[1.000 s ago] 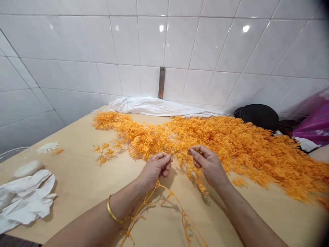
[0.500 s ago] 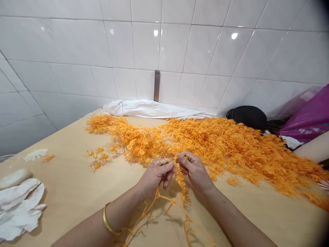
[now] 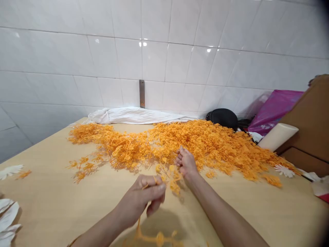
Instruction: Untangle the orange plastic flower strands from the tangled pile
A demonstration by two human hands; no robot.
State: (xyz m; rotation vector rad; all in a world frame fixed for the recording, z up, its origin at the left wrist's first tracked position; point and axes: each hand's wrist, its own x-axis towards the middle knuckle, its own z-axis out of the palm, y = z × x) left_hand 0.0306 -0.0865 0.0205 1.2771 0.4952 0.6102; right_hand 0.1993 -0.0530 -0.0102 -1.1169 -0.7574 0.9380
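My left hand (image 3: 146, 195) is closed around an orange plastic flower stem (image 3: 151, 238), whose branching end hangs below the fist, blurred, toward the table's front. Just past its fingertips is a small orange flower sprig (image 3: 175, 180), also smeared by motion. My right hand (image 3: 187, 163) is farther forward at the near edge of a large heap of orange artificial flowers (image 3: 218, 144). Its fingers are curled closed, and whatever lies in them is hidden.
White cloth (image 3: 136, 115) lies along the tiled wall. Behind the heap stand a black pouch (image 3: 223, 117), a purple bag (image 3: 272, 109), a pale roll (image 3: 279, 135) and a cardboard box (image 3: 308, 127). White petal pieces (image 3: 7, 216) rest at the left on the wooden table (image 3: 64, 206).
My hands, close together before, have parted. The left came back toward me with the stem, and the right reached forward to the heap. The view has swung to the right.
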